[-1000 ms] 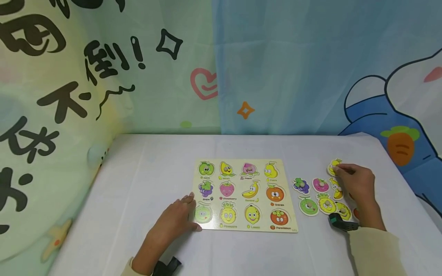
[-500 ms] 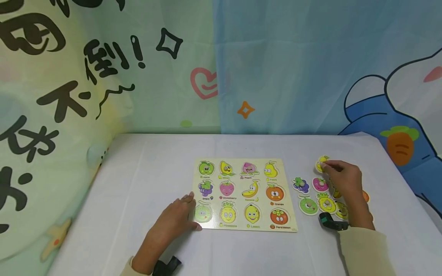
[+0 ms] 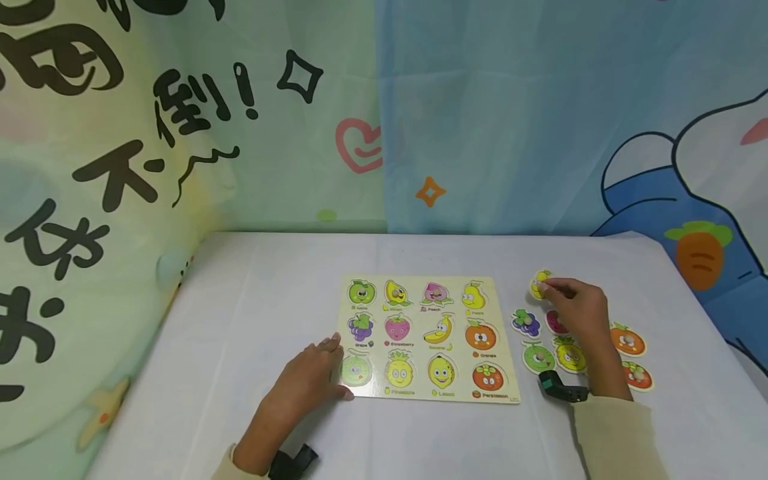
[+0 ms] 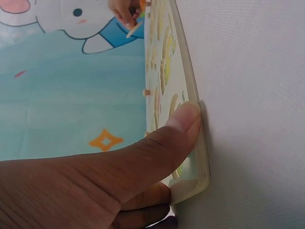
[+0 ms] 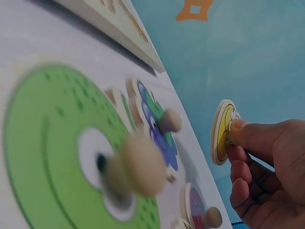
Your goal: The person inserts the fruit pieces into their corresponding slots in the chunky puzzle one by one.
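1. Both hands are over the white cloth-covered table (image 3: pixel 270 287). On one side, the right hand (image 3: pixel 579 310) has its thumb and fingertips drawn together in a pinch on a flat yellow wooden fruit piece (image 5: pixel 223 134) with a printed face.
2. Over at the other end, the left hand (image 3: pixel 306 373) lies with thumb and fingers spread about the near left corner of a pale cream rectangular wooden board (image 3: pixel 420 367), touching its edges; I see nothing else in it.
3. That yellow piece is up off the cloth, just beyond a purple bunch-of-grapes piece (image 3: pixel 526 323). It stands nearly on edge, printed side towards the palm, its long axis running away from the person, far end tipped slightly right. Which fruit it is, I can't tell from here.
4. What the coming move turns on, I'd judge, is the sideways gap — the board lies left of the piece, its long side running across in front of the person. The right hand is much nearer the board's far right corner, where a printed yellow pear (image 3: pixel 473 296) sits; the left hand is diagonally opposite.
5. Nearer the person lies a round green piece (image 3: pixel 539 358), apart from the board.
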{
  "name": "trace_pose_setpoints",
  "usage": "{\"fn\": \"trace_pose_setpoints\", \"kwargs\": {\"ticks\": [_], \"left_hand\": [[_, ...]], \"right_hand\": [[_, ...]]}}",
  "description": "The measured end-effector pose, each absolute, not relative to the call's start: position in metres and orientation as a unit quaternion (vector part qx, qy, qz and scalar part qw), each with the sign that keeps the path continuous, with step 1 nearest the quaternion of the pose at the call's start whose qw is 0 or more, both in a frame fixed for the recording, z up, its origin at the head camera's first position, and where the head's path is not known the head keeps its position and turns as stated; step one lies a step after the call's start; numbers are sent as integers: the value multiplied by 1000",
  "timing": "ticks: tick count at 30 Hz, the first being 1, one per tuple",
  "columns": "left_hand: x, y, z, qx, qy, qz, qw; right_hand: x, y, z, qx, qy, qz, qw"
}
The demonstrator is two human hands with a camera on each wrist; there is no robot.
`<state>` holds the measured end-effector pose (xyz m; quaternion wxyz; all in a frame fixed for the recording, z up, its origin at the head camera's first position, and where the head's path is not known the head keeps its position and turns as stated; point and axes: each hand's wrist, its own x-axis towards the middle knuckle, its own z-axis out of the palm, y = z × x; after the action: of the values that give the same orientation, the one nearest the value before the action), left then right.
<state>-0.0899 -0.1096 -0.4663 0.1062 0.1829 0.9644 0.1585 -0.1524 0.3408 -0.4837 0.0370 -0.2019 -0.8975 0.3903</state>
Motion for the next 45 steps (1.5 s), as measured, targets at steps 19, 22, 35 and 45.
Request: {"fn": "trace_pose_setpoints", "kwargs": {"ticks": [19, 22, 35, 45], "left_hand": [[-93, -113, -466, 218, 962, 130, 103], [-93, -113, -466, 217, 962, 130, 105], [-93, -113, -465, 218, 960, 138, 106], [-93, -114, -466, 222, 961, 136, 91]], "right_hand": [[-155, 309, -483, -157, -904, 398, 6], [-156, 303, -486, -131, -909, 397, 6], [-161, 276, -485, -82, -907, 413, 13], [-165, 264, -490, -57, -908, 415, 4]]}}
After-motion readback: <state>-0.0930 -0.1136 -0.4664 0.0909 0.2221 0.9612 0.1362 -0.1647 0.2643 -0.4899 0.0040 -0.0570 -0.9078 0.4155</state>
